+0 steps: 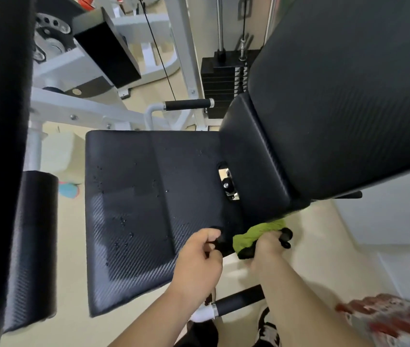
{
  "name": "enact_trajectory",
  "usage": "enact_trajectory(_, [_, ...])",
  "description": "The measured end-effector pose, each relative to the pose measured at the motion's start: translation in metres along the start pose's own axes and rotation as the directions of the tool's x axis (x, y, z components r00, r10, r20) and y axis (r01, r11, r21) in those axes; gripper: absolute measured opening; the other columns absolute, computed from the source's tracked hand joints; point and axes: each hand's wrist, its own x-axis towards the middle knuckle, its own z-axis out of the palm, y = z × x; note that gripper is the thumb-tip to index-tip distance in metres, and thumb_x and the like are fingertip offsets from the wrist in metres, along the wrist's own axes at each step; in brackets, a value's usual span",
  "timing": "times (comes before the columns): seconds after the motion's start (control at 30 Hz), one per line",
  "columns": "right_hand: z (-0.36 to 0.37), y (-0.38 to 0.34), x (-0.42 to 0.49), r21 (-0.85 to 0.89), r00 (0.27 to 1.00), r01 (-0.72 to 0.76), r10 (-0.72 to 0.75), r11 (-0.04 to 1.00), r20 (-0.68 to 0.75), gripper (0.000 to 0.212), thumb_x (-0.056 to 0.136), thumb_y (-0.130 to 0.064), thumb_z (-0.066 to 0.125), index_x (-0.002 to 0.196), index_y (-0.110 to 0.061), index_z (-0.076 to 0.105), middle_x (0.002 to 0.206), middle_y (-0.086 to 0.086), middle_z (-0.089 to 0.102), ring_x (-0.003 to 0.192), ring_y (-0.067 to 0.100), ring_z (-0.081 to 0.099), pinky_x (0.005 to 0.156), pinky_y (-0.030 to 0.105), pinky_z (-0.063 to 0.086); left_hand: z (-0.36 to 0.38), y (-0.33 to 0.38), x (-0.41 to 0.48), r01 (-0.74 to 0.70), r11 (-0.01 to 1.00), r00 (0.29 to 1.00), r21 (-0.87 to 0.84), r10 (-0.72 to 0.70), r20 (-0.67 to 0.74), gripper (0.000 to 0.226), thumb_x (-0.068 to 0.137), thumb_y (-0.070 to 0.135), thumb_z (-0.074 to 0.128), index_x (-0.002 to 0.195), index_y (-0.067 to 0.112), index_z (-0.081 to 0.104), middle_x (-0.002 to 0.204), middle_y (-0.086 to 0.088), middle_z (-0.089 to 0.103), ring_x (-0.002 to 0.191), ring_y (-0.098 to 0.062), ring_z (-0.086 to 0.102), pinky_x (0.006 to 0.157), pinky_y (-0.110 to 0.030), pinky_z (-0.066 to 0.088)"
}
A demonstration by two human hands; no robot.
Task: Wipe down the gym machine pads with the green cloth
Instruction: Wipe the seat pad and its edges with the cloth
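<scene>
The black seat pad (148,209) fills the middle of the view, with small water droplets scattered over it. A black back pad (344,96) rises at the upper right. My right hand (267,242) is closed around the bunched green cloth (256,234) at the near right corner of the seat, under the lower edge of the back pad; black material shows by its fingers. My left hand (200,259) rests at the seat's near edge with fingers curled on a small black part, which I cannot make out clearly.
A black leg pad (33,246) stands at the left. Behind the seat are the white frame (83,108), a black handle grip (186,105) and the weight stack (221,81). Another grip (239,303) lies below my hands. The floor is beige.
</scene>
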Motion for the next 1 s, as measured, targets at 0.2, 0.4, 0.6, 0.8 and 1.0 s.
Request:
enact_trajectory(0.2, [-0.023, 0.023, -0.020, -0.635, 0.843, -0.036, 0.365, 0.772, 0.395, 0.049, 0.097, -0.055, 0.054, 0.101, -0.013, 0.079, 0.103, 0.012, 0.080, 0.091, 0.029, 0.077, 0.077, 0.037, 0.059, 0.001, -0.003, -0.006, -0.143, 0.934, 0.917, 0.327, 0.001, 0.398, 0.105, 0.068, 0.027, 0.065, 0.153, 0.060, 0.013, 0.161, 0.009, 0.011, 0.147, -0.018, 0.013, 0.114, -0.024, 0.020])
enact_trajectory(0.4, [-0.039, -0.026, -0.011, -0.738, 0.853, 0.063, 0.347, 0.672, 0.389, 0.053, 0.101, -0.058, 0.046, 0.123, -0.018, 0.074, 0.112, 0.020, 0.078, 0.101, 0.038, 0.075, 0.081, 0.048, 0.063, -0.016, -0.002, 0.006, -0.099, 0.946, 0.995, 0.308, 0.090, 0.044, 0.057, 0.067, 0.022, 0.065, 0.119, 0.045, 0.055, 0.109, 0.014, 0.063, 0.104, -0.013, 0.063, 0.088, -0.035, 0.054])
enact_trajectory(0.6, [-0.033, -0.030, 0.045, -0.798, 0.928, 0.372, -0.220, 0.474, 0.302, 0.056, 0.098, -0.033, 0.067, 0.149, -0.022, 0.047, 0.129, 0.006, 0.059, 0.119, 0.036, 0.060, 0.100, 0.053, 0.056, -0.033, -0.009, 0.045, -0.220, 0.698, 0.953, 0.682, 0.302, -0.001, 0.077, 0.071, 0.031, 0.063, 0.145, 0.030, 0.043, 0.146, -0.001, 0.041, 0.127, -0.031, 0.040, 0.108, -0.042, 0.040])
enact_trajectory(0.8, [-0.028, -0.030, 0.093, -0.871, 0.851, 0.481, -0.291, 0.098, 0.438, 0.027, 0.095, -0.034, 0.071, 0.118, -0.021, 0.074, 0.114, 0.006, 0.074, 0.106, 0.034, 0.067, 0.094, 0.043, 0.054, 0.051, -0.024, 0.083, -0.042, 0.472, 0.978, 0.880, 0.200, -0.061, 0.055, 0.077, 0.052, 0.053, 0.125, 0.025, 0.052, 0.157, -0.019, 0.026, 0.140, -0.050, 0.016, 0.110, -0.058, 0.027])
enact_trajectory(1.0, [-0.018, -0.050, 0.101, -0.907, 0.822, 0.381, -0.384, -0.179, 0.421, 0.015, 0.094, -0.036, 0.066, 0.103, -0.029, 0.077, 0.095, -0.003, 0.072, 0.089, 0.028, 0.064, 0.076, 0.035, 0.050, 0.120, -0.033, 0.088, -0.323, 0.563, 0.918, 0.761, 0.383, 0.106, 0.037, 0.077, 0.038, 0.062, 0.105, 0.015, 0.054, 0.146, -0.013, 0.041, 0.139, -0.046, 0.025, 0.105, -0.058, 0.036])
